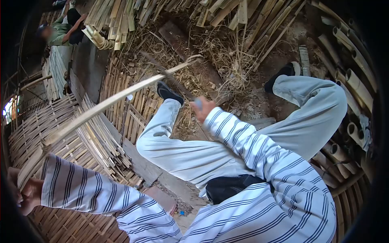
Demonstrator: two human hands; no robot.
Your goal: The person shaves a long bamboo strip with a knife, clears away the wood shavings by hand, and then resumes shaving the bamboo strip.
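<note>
My left hand (22, 194) at the lower left grips the near end of a long, flat bamboo strip (101, 107). The strip arcs up and to the right, ending in a frayed tip (194, 60) over the straw. My right hand (201, 108) is closed on a blue-grey handle, whose blade is hidden; it sits below the strip, between my knees. I sit with both legs in pale trousers stretched forward, in a striped shirt.
Stacks of split bamboo slats (101, 150) lie left of my legs over woven bamboo mats (36, 129). Bamboo poles (352, 81) line the right edge. Straw and shavings (219, 52) cover the ground ahead. Another person (60, 32) crouches at the top left.
</note>
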